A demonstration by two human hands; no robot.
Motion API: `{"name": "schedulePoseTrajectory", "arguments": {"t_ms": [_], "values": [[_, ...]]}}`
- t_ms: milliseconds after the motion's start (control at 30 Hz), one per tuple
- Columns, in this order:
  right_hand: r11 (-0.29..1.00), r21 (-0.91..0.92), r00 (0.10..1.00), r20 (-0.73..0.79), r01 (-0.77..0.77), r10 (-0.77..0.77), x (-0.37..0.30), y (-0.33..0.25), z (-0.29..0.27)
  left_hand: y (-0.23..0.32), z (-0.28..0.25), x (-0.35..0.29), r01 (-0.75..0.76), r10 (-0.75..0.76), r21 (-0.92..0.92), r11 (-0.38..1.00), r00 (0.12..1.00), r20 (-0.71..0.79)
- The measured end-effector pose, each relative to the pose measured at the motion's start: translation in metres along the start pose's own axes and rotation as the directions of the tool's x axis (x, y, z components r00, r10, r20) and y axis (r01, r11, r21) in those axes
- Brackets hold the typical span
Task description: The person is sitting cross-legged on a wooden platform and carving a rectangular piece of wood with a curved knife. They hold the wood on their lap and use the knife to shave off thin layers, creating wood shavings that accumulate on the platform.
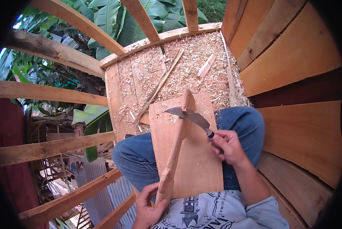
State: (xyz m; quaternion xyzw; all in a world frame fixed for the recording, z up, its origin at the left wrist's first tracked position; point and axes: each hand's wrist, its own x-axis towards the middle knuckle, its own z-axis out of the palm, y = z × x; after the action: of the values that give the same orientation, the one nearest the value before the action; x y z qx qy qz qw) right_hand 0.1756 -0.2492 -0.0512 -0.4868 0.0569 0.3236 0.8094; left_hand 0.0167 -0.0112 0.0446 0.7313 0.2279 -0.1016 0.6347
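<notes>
A long, roughly carved wooden piece [174,154] slants up from my belly, its far end wider and rounded. My left hand [150,206] is wrapped round its near end. In my right hand [227,147] is a curved knife [194,117] with a dark handle and a metal collar. Its blade lies across the carved piece near the far end, with a small curl of wood beside it. Under both rests a flat wooden board [199,164], laid over my lap between my knees in blue jeans.
Shavings [186,68] cover the plank floor ahead, with a long thin strip [161,86] and a short offcut [206,65] among them. Wooden rails [52,91] fence the left and far sides, with banana leaves [109,23] beyond. A plank wall [297,129] rises close on the right.
</notes>
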Motion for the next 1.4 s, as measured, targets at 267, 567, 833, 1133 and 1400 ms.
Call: {"name": "schedulePoseTrajectory", "arguments": {"t_ms": [267,567,833,1133,1400], "values": [[0.980,-0.200,0.992,0.117,-0.017,0.041,-0.003,0.002,0.012,-0.003,-0.005,0.000,-0.006,0.006,0.031,0.999,1.000,0.014],[0.997,0.006,0.997,-0.010,-0.073,0.073,0.007,-0.002,0.003,-0.004,-0.006,0.001,-0.028,0.027,0.034,0.999,0.999,0.029],[0.981,-0.148,0.990,0.056,-0.123,0.132,0.002,-0.007,0.013,-0.008,-0.009,0.001,-0.049,0.048,0.034,0.998,0.998,0.044],[0.991,0.101,0.996,0.051,-0.083,0.078,-0.010,-0.004,0.013,0.001,-0.002,0.001,-0.041,0.036,0.092,0.995,0.998,0.061],[0.747,-0.656,0.994,0.053,0.106,-0.094,-0.033,-0.017,-0.002,0.001,0.000,-0.001,-0.058,0.052,0.128,0.990,0.997,0.054]]}}
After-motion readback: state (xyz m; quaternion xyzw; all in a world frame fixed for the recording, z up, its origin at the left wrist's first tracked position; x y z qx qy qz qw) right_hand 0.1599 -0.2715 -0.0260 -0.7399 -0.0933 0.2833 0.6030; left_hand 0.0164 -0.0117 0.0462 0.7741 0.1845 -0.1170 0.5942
